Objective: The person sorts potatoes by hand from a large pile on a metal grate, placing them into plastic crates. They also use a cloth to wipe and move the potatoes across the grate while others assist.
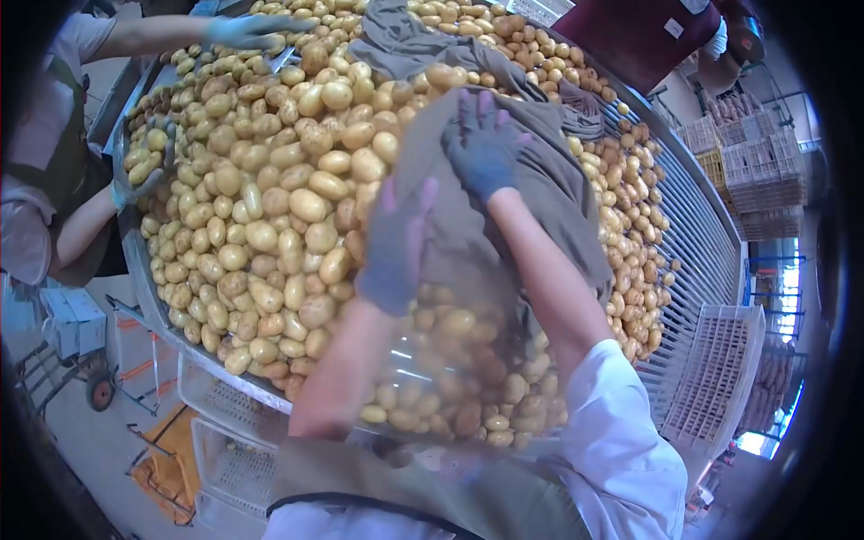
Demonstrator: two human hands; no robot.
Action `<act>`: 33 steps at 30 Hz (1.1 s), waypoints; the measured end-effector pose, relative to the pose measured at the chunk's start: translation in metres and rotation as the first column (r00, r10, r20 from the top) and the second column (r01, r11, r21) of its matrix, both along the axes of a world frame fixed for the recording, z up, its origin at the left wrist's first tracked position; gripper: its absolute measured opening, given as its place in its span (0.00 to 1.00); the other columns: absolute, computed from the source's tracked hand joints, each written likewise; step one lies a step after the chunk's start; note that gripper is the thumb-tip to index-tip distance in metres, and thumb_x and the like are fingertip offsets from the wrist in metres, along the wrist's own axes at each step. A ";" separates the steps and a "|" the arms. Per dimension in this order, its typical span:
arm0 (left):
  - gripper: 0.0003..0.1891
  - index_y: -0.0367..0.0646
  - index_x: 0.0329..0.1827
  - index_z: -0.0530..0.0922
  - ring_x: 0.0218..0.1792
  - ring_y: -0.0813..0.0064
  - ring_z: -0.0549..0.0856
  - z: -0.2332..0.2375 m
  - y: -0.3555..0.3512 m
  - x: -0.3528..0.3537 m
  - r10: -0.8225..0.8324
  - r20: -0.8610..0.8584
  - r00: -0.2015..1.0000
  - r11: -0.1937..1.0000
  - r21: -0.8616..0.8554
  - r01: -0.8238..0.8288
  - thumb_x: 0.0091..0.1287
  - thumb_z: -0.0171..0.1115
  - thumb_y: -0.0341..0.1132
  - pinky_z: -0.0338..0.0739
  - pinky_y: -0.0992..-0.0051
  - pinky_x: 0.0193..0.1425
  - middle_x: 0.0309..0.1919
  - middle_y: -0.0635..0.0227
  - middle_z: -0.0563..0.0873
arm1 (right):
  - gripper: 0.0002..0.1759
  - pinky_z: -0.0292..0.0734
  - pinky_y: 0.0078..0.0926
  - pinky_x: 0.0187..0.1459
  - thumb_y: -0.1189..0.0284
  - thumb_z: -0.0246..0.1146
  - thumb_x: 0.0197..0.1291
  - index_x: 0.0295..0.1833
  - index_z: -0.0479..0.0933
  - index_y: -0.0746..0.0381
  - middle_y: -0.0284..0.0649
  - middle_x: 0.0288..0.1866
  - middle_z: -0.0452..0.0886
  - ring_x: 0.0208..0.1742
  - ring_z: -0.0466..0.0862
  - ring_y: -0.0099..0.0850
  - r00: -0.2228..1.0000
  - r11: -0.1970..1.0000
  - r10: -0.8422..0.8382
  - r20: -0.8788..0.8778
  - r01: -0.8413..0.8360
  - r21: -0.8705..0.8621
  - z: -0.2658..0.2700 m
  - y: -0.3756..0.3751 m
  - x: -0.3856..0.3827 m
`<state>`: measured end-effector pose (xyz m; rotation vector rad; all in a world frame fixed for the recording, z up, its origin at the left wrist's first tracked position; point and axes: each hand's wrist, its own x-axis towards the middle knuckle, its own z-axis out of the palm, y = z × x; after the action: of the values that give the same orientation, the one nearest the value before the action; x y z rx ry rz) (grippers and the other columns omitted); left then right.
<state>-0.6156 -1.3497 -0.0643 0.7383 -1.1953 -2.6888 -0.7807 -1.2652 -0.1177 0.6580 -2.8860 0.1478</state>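
Note:
A large brown-grey cloth (540, 171) lies bunched over a big heap of potatoes (279, 216). My right hand (486, 148), in a grey glove with purple fingertips, rests on top of the cloth with its fingers spread. My left hand (396, 243), gloved the same way and blurred by motion, is at the cloth's left edge, over the potatoes. Its fingers point away from me and look stretched out and apart. Below my hands, between my forearms, more potatoes show blurred. A second piece of cloth (396, 40) lies farther back on the heap.
A metal-rimmed sorting table with rollers (697, 234) bears the heap. At the left, a person's gloved hands (247, 31) reach over the potatoes; another person (639, 36) stands at the far side. A white crate (715, 369) sits at the right, with stacked crates (765, 162) beyond.

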 end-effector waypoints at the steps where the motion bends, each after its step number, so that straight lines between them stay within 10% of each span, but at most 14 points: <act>1: 0.23 0.36 0.72 0.65 0.65 0.68 0.74 -0.001 -0.003 0.014 0.005 0.013 1.000 1.000 -0.010 -0.005 0.77 0.52 0.34 0.67 0.65 0.72 0.64 0.62 0.74 | 0.40 0.43 0.83 0.67 0.49 0.55 0.65 0.80 0.57 0.48 0.43 0.83 0.55 0.78 0.58 0.58 0.991 0.991 0.135 0.001 -0.135 0.004 0.001 -0.002 0.015; 3: 0.25 0.32 0.71 0.68 0.61 0.69 0.79 -0.005 0.008 0.064 0.030 0.021 0.999 0.824 -0.566 -0.012 0.75 0.58 0.35 0.72 0.71 0.68 0.64 0.59 0.78 | 0.40 0.41 0.83 0.68 0.53 0.57 0.62 0.80 0.59 0.47 0.40 0.83 0.56 0.79 0.57 0.58 0.915 0.914 0.397 0.068 -0.401 0.064 0.009 0.020 0.071; 5: 0.24 0.32 0.69 0.71 0.57 0.70 0.82 -0.021 0.033 0.110 -0.055 0.050 0.997 0.982 -0.177 0.063 0.75 0.58 0.36 0.75 0.72 0.64 0.61 0.60 0.81 | 0.39 0.39 0.82 0.69 0.58 0.58 0.60 0.79 0.60 0.44 0.38 0.84 0.54 0.81 0.52 0.59 0.849 0.847 0.502 0.163 -0.521 0.104 0.016 0.064 0.126; 7: 0.22 0.33 0.67 0.73 0.55 0.72 0.82 -0.027 0.045 0.099 -0.355 0.096 0.930 0.601 -0.739 0.306 0.75 0.58 0.37 0.75 0.71 0.62 0.56 0.62 0.83 | 0.39 0.38 0.80 0.70 0.62 0.57 0.61 0.79 0.59 0.41 0.38 0.84 0.51 0.82 0.47 0.60 0.882 0.904 0.380 0.280 -0.419 0.092 0.039 0.094 0.131; 13: 0.22 0.34 0.67 0.73 0.57 0.70 0.79 -0.007 0.052 0.002 -0.394 0.124 0.911 0.840 -0.354 0.412 0.75 0.58 0.39 0.73 0.71 0.64 0.56 0.59 0.81 | 0.36 0.42 0.79 0.70 0.55 0.50 0.70 0.82 0.53 0.45 0.45 0.84 0.48 0.82 0.43 0.61 0.996 0.996 0.089 -0.017 -0.089 -0.019 -0.007 0.090 -0.001; 15: 0.26 0.36 0.70 0.71 0.63 0.66 0.76 -0.014 0.020 0.006 -0.069 -0.118 0.991 0.910 -0.415 0.014 0.75 0.58 0.42 0.70 0.69 0.68 0.63 0.52 0.77 | 0.37 0.39 0.79 0.70 0.52 0.49 0.71 0.83 0.49 0.46 0.48 0.85 0.45 0.81 0.45 0.66 0.985 0.961 0.154 -0.077 -0.167 -0.220 -0.044 0.031 -0.034; 18: 0.26 0.37 0.72 0.70 0.66 0.60 0.75 0.022 -0.003 0.037 0.213 0.255 0.943 0.849 -0.526 -0.050 0.75 0.57 0.40 0.68 0.66 0.70 0.67 0.45 0.73 | 0.37 0.35 0.78 0.71 0.54 0.49 0.72 0.83 0.48 0.49 0.51 0.85 0.44 0.80 0.44 0.68 0.992 0.989 0.128 -0.007 -0.128 -0.071 -0.009 -0.046 0.048; 20: 0.26 0.35 0.71 0.71 0.68 0.54 0.73 0.006 -0.008 0.086 -0.029 0.140 0.990 0.653 -0.747 0.124 0.74 0.57 0.40 0.67 0.64 0.71 0.68 0.40 0.71 | 0.42 0.41 0.78 0.70 0.45 0.55 0.66 0.81 0.54 0.46 0.49 0.83 0.51 0.80 0.48 0.65 0.938 0.919 0.346 0.030 -0.333 -0.210 -0.004 -0.015 0.090; 22: 0.22 0.36 0.70 0.73 0.66 0.50 0.75 0.027 -0.005 0.104 -0.328 0.505 0.798 0.056 -0.833 0.550 0.75 0.54 0.35 0.67 0.62 0.72 0.67 0.40 0.73 | 0.41 0.40 0.75 0.72 0.49 0.57 0.64 0.81 0.55 0.46 0.47 0.83 0.52 0.80 0.47 0.66 0.857 0.886 0.456 0.240 -0.462 -0.035 0.005 0.044 0.129; 24: 0.23 0.36 0.68 0.74 0.61 0.57 0.80 -0.014 0.023 0.111 -0.516 0.341 0.786 0.004 -0.916 0.400 0.75 0.56 0.39 0.72 0.64 0.67 0.60 0.46 0.79 | 0.41 0.37 0.71 0.74 0.54 0.59 0.62 0.81 0.56 0.46 0.47 0.83 0.53 0.81 0.46 0.65 0.840 0.918 0.373 0.394 -0.397 -0.023 0.022 0.091 0.143; 26: 0.23 0.34 0.66 0.75 0.54 0.63 0.83 -0.035 0.063 0.083 -0.409 0.039 0.911 0.789 -0.486 0.375 0.75 0.57 0.41 0.76 0.66 0.60 0.52 0.54 0.83 | 0.41 0.36 0.71 0.74 0.57 0.59 0.62 0.81 0.56 0.48 0.48 0.82 0.53 0.81 0.46 0.64 0.844 0.947 0.310 0.438 -0.317 -0.059 0.013 0.115 0.126; 31: 0.23 0.32 0.65 0.74 0.54 0.66 0.83 0.028 0.012 0.015 -0.222 0.174 0.959 0.791 -0.543 0.282 0.76 0.55 0.41 0.77 0.67 0.59 0.51 0.56 0.83 | 0.36 0.35 0.70 0.75 0.60 0.49 0.71 0.81 0.53 0.60 0.50 0.82 0.54 0.82 0.49 0.61 0.971 0.688 0.226 -0.080 -0.101 0.719 -0.029 0.053 0.014; 32: 0.22 0.32 0.66 0.74 0.56 0.64 0.82 0.032 -0.006 0.018 -0.188 0.434 0.881 0.705 -0.565 0.428 0.77 0.52 0.39 0.75 0.65 0.61 0.54 0.54 0.83 | 0.37 0.35 0.70 0.75 0.56 0.48 0.72 0.81 0.53 0.60 0.50 0.82 0.55 0.81 0.49 0.61 0.958 0.941 0.218 -0.184 -0.156 0.300 -0.054 0.014 -0.003; 33: 0.20 0.35 0.66 0.73 0.55 0.57 0.82 0.003 -0.023 0.037 -0.069 0.169 0.983 0.370 -0.911 0.182 0.75 0.53 0.35 0.77 0.60 0.58 0.56 0.52 0.82 | 0.38 0.36 0.69 0.75 0.51 0.46 0.73 0.81 0.52 0.59 0.51 0.81 0.56 0.81 0.50 0.60 0.951 0.956 0.158 -0.264 -0.214 -0.199 -0.076 -0.023 -0.002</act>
<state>-0.5783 -1.3727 -0.0611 0.5526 -2.4889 -1.4970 -0.7827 -1.2884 -0.1941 0.8409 -2.5183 0.3846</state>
